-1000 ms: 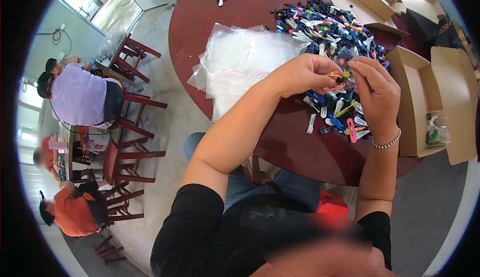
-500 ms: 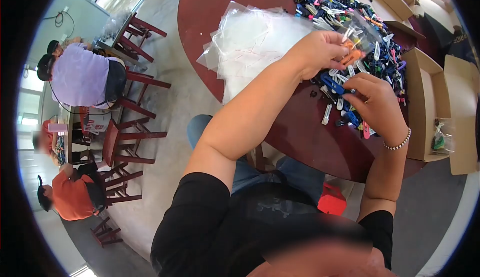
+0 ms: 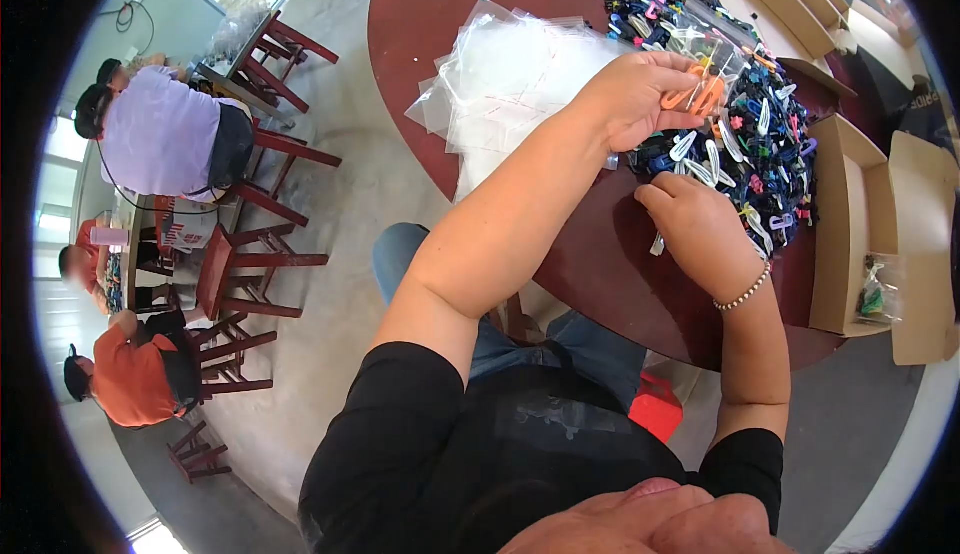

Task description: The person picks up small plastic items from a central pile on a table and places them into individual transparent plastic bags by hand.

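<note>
Between the thumb and fingers of my left hand (image 3: 650,99) is a clear plastic bag (image 3: 730,54) with orange clips (image 3: 707,95) at its near end. The bag is above a large pile of mixed hair clips (image 3: 780,144). My right hand (image 3: 700,219), with a beaded bracelet, is at the near edge of the pile, fingers bent down; its fingertips are partly hidden, and what they hold, if anything, cannot be made out. A stack of clear plastic bags (image 3: 510,84) lies on the dark red table (image 3: 620,274), left of the pile.
An open cardboard box (image 3: 845,224) at the right holds a small filled bag (image 3: 880,289). More cardboard boxes (image 3: 790,4) stand at the back right. Several people sit at the left, one in a purple shirt (image 3: 165,139), beside wooden stools (image 3: 240,269).
My right hand has moved left and down, away from the blue clip it was at. My left hand still holds the bag and orange clips. The view has shifted slightly.
</note>
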A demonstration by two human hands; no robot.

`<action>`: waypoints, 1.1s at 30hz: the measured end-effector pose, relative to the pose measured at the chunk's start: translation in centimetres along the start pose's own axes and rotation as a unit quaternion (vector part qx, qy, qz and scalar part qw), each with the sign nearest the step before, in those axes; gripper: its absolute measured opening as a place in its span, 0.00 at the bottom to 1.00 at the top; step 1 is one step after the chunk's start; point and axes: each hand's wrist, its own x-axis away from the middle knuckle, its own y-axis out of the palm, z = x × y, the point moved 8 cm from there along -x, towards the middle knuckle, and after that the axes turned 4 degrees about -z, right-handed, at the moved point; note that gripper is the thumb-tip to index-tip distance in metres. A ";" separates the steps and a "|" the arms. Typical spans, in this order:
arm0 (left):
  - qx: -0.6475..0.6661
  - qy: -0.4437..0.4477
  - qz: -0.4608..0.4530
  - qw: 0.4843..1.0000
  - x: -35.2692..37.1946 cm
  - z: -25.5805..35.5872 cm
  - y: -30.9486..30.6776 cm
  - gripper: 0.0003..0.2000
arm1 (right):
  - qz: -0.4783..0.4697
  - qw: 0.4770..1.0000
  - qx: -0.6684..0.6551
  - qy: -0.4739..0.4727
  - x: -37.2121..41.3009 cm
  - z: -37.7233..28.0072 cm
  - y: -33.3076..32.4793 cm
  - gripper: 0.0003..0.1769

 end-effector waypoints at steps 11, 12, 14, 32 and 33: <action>-0.015 -0.005 -0.017 1.000 0.1 0.3 0.1 0.16 | 0.000 1.000 0.001 0.004 0.2 -0.1 0.1 0.08; -0.029 0.002 -0.016 0.999 0.1 0.5 0.2 0.16 | -0.006 1.000 0.001 -0.006 0.2 0.0 0.4 0.08; -0.031 0.000 -0.025 0.999 0.1 0.2 0.2 0.16 | 0.012 0.999 -0.032 -0.008 0.2 0.5 0.6 0.07; -0.177 -0.122 -0.081 0.973 1.3 -3.0 2.5 0.12 | 0.431 0.838 -0.298 0.149 6.4 8.7 -8.8 0.11; -0.172 -0.121 -0.085 0.974 1.3 -2.9 2.6 0.13 | 0.441 0.833 -0.303 0.141 6.2 8.7 -8.8 0.10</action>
